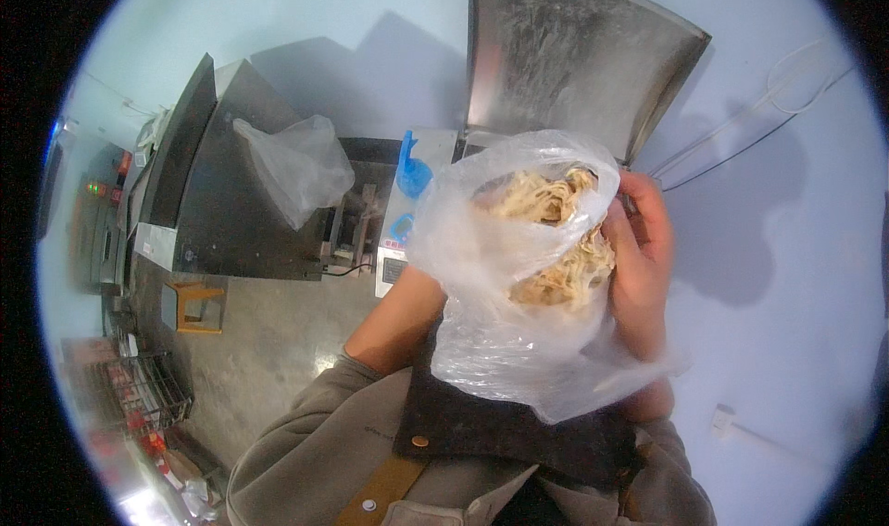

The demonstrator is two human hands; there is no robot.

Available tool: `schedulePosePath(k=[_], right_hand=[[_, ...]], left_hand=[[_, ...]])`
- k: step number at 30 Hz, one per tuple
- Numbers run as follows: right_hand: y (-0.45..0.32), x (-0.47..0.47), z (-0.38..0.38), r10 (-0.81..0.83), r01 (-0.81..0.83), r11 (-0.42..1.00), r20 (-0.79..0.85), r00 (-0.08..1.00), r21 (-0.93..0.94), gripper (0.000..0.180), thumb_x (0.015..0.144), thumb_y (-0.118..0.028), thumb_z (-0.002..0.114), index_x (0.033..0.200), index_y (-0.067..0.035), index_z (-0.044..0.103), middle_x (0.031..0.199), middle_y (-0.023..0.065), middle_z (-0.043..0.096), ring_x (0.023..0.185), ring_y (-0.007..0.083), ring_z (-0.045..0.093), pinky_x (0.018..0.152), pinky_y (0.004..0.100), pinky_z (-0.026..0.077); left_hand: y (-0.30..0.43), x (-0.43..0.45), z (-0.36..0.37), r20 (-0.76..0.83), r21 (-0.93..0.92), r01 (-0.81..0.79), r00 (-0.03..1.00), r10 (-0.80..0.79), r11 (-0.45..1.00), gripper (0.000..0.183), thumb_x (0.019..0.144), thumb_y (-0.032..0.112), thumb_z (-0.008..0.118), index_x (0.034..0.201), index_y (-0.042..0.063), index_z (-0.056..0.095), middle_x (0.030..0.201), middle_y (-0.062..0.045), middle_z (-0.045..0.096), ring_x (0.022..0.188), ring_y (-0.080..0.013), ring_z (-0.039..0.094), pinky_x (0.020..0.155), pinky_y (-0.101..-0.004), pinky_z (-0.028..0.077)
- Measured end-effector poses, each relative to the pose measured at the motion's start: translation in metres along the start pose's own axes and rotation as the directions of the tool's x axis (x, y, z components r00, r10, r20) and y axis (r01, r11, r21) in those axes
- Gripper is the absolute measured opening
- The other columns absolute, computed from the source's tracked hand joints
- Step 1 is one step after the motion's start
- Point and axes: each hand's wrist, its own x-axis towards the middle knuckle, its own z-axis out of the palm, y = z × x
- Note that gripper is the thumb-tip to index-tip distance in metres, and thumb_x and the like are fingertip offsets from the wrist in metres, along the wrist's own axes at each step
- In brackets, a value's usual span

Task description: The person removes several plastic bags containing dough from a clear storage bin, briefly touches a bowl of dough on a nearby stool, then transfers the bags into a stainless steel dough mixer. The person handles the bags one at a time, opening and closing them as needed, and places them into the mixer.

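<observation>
Close in front of my chest is a translucent plastic bag (500,352), its mouth open. Pale tan, layered and frilly pieces (562,276), possibly mushrooms, show in and beside the bag; I cannot tell exactly what they are. My right hand (639,241) grips the bag's rim and the pieces at the right side, its fingers curled. The bag covers my left hand; only the forearm shows, reaching up behind the plastic from the lower left.
Behind the bag stands a steel machine with a raised metal lid (562,54). A blue plastic scoop (414,175) lies left of it. Another plastic bag (305,168) rests on a dark surface (229,199). A small wooden stool (198,307) stands on the floor, near wire racks (163,387). Cables hang on the right wall.
</observation>
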Motion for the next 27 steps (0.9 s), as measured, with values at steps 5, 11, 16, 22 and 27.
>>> schedulePosePath(k=[5, 11, 16, 22, 27], right_hand=[[-0.018, -0.004, -0.007, -0.427, 0.449, 0.805, 0.146, 0.892, -0.388, 0.032, 0.089, -0.009, 0.069, 0.12, 0.001, 0.066, 0.116, 0.0114, 0.062, 0.105, 0.0209, 0.061, 0.096, 0.0337, 0.048], [-0.018, -0.004, -0.01, -0.361, 0.393, 0.866, 0.158, 0.919, -0.308, 0.038, 0.082, -0.006, 0.076, 0.118, 0.001, 0.067, 0.12, 0.0142, 0.063, 0.109, 0.0243, 0.063, 0.095, 0.0343, 0.05], [-0.015, -0.005, -0.011, -0.423, 0.435, 0.844, 0.111, 0.899, -0.312, 0.027, 0.082, -0.006, 0.078, 0.106, 0.002, 0.068, 0.117, 0.0178, 0.068, 0.109, 0.027, 0.067, 0.096, 0.0357, 0.052], [-0.02, -0.012, -0.006, -0.574, 0.549, 0.672, 0.119, 0.81, -0.496, 0.015, 0.082, 0.004, 0.074, 0.096, 0.004, 0.068, 0.109, 0.0218, 0.071, 0.107, 0.0332, 0.07, 0.1, 0.042, 0.051], [-0.013, -0.007, -0.007, -0.518, 0.494, 0.79, 0.036, 0.854, -0.363, 0.013, 0.083, 0.005, 0.075, 0.092, 0.001, 0.067, 0.102, 0.0164, 0.073, 0.104, 0.03, 0.073, 0.087, 0.0354, 0.057]], left_hand=[[-0.002, 0.004, 0.001, -0.01, -0.003, -0.011, 1.0, 0.011, 1.0, 0.056, 0.101, 0.025, 0.059, 0.149, 0.001, 0.043, 0.143, -0.017, 0.055, 0.129, -0.0264, 0.055, 0.113, -0.0404, 0.045], [0.0, 0.01, 0.004, -0.003, -0.003, -0.023, 1.0, 0.023, 1.0, 0.055, 0.102, 0.025, 0.058, 0.149, 0.001, 0.044, 0.143, -0.017, 0.055, 0.129, -0.0269, 0.055, 0.112, -0.0407, 0.045], [0.001, 0.02, 0.005, -0.007, 0.004, -0.033, 0.999, 0.033, 0.999, 0.055, 0.102, 0.025, 0.058, 0.149, 0.001, 0.044, 0.143, -0.017, 0.055, 0.129, -0.0274, 0.056, 0.112, -0.041, 0.045], [0.002, 0.026, 0.011, 0.009, -0.013, -0.028, 1.0, 0.028, 1.0, 0.055, 0.102, 0.025, 0.057, 0.149, 0.001, 0.044, 0.143, -0.017, 0.055, 0.129, -0.0279, 0.056, 0.112, -0.0414, 0.046], [0.005, 0.022, 0.023, 0.033, -0.043, -0.002, 0.999, 0.003, 0.999, 0.054, 0.102, 0.026, 0.057, 0.149, 0.001, 0.044, 0.143, -0.018, 0.055, 0.129, -0.0283, 0.056, 0.112, -0.0417, 0.046]])
